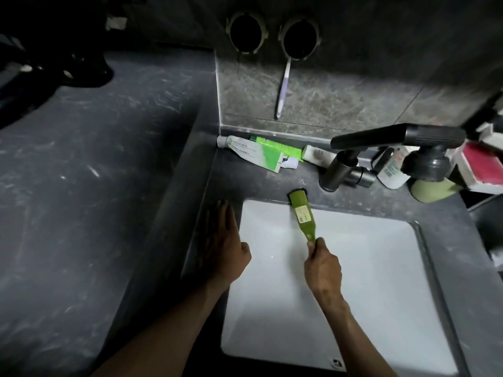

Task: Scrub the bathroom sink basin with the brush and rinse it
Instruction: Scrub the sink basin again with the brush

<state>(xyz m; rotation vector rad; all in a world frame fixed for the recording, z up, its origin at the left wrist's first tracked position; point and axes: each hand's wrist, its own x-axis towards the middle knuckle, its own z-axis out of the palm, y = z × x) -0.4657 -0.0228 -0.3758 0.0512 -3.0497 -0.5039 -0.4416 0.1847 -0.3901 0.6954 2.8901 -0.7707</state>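
Right hand (322,268): fingers are curled round the handle end of the green brush (300,213).
Brush: its head is laid against the white sink basin's (367,268) far rim, near the far-left corner.
Left hand (223,246): laid flat, fingers straight, on the worktop (81,213) beside the basin's left edge.

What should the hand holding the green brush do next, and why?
Probably drag the green brush back down into the white basin: the right hand grips its handle, but its head sits at the far rim, and most of the basin lies nearer.
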